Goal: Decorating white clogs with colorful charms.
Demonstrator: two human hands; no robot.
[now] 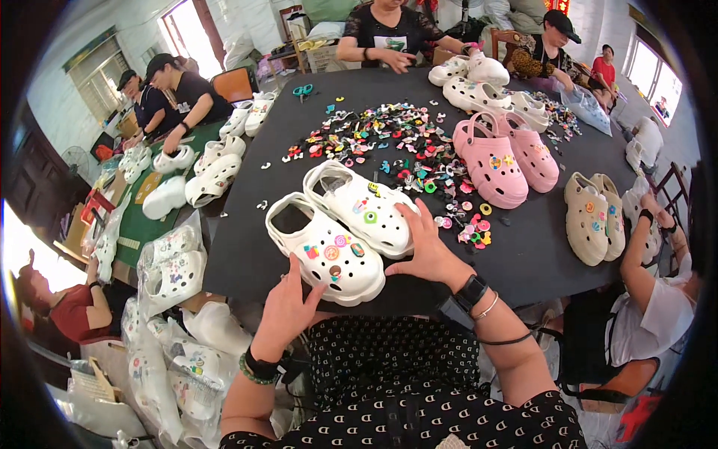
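A pair of white clogs with colourful charms lies on the black table in front of me, toes toward me. My left hand (288,308) is at the outer side of the left white clog (299,243), fingers stretched and apart near its toe. With thumb and fingers spread around its toe, my right hand (432,251) grips the right white clog (350,187). Behind them spreads a heap of small multicoloured shoe charms (374,135). A pair of pink clogs (490,168) with a few charms stands to the right of the heap.
Beige clogs (587,217) stand near the black table's (247,224) right edge. More white clogs (479,97) lie at the far side, by other people at work. Bagged white clogs (176,262) are piled at my left, beside a green table (168,224).
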